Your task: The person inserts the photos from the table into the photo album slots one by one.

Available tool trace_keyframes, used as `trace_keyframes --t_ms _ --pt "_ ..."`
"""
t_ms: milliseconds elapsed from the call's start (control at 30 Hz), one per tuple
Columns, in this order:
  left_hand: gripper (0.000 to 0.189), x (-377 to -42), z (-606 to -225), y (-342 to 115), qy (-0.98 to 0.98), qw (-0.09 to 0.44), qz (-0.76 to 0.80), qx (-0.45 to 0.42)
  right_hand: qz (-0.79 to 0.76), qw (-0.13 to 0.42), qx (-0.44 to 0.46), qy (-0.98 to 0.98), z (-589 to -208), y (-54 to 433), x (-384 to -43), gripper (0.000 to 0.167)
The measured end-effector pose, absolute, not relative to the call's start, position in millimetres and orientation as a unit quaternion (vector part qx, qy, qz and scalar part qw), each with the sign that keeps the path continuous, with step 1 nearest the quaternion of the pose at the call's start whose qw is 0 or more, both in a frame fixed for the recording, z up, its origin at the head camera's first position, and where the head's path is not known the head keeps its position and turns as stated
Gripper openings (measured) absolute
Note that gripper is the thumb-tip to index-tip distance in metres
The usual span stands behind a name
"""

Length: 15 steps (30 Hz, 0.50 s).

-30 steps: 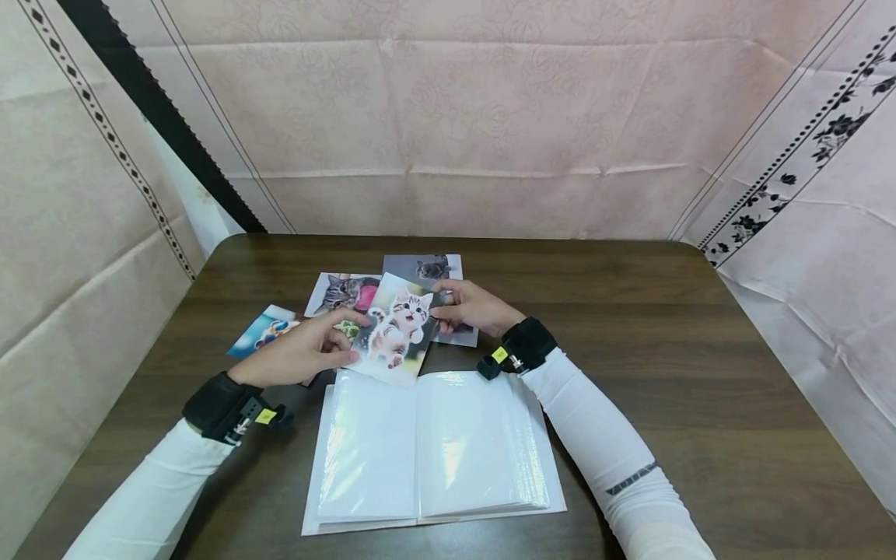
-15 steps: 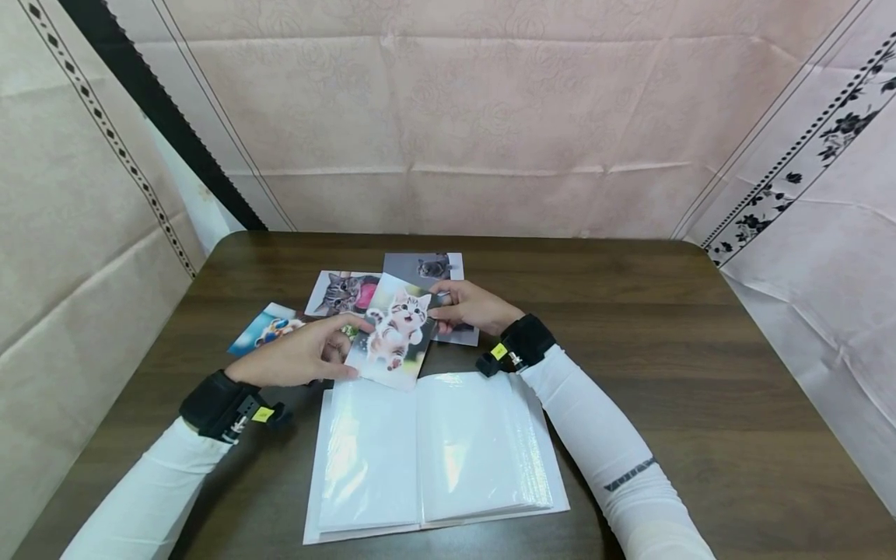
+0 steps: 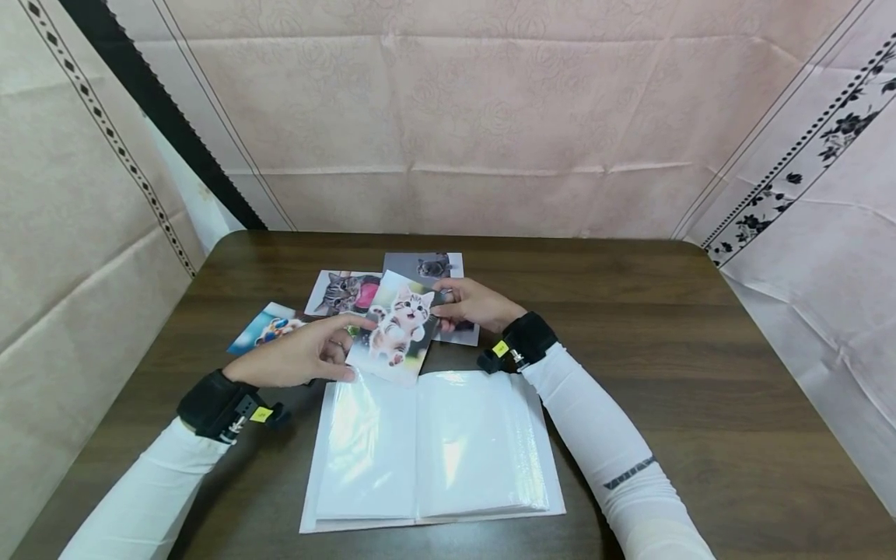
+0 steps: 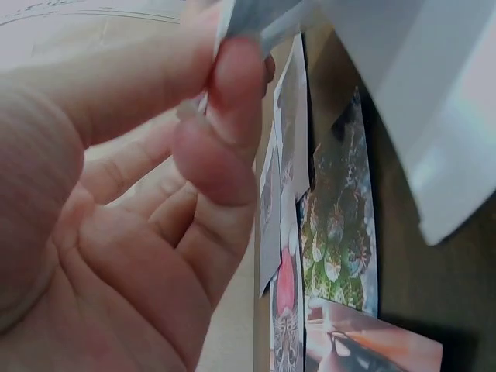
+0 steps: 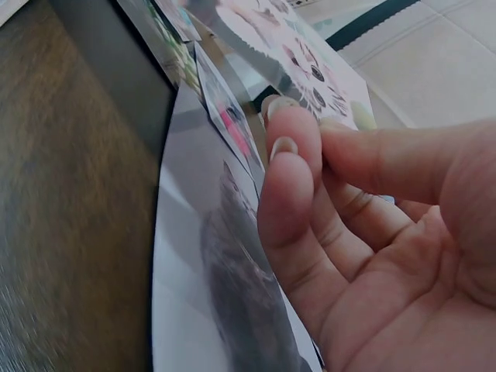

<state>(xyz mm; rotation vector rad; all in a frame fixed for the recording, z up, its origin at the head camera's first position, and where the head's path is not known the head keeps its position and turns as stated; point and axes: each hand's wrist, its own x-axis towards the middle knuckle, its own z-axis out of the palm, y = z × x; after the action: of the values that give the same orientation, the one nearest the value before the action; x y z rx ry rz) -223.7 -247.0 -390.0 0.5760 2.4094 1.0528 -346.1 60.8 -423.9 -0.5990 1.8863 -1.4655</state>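
A photo of a white kitten point(image 3: 399, 327) is held up over the top edge of an open album point(image 3: 483, 443) with clear sleeve pages. My left hand point(image 3: 301, 350) pinches the photo's left side between thumb and fingers; the left wrist view shows the fingertips point(image 4: 240, 85) at its edge. On the opposite side, my right hand point(image 3: 479, 305) pinches the upper right edge, and its fingertips point(image 5: 293, 147) meet the print in the right wrist view. Behind it lie a tabby cat photo point(image 3: 343, 293) and a grey cat photo point(image 3: 434, 267). The photo's lower edge overlaps the album's left page.
A blue-toned photo point(image 3: 262, 328) lies partly under the left forearm. In the left wrist view, a green plant-like photo point(image 4: 341, 225) and an orange-toned photo point(image 4: 372, 341) lie on the wooden table point(image 3: 672, 373). Pale cloth point(image 3: 490, 117) hangs behind the table.
My left thumb has shifted lower along the kitten photo's edge, and the left fingers are spread slightly wider. The right hand keeps its hold almost in place.
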Motion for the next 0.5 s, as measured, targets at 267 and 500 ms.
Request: trace_keyframes --t_ms 267,500 --pt "0.060 -224.9 -391.8 -247.6 0.878 0.184 0.388 0.212 -0.565 0.311 -0.234 0.727 -429.6 66.7 -351.9 0.027" --pt "0.071 -225.0 -391.1 -247.7 0.883 0.197 0.377 0.198 -0.570 0.314 -0.227 0.724 -427.4 66.3 -350.4 0.029"
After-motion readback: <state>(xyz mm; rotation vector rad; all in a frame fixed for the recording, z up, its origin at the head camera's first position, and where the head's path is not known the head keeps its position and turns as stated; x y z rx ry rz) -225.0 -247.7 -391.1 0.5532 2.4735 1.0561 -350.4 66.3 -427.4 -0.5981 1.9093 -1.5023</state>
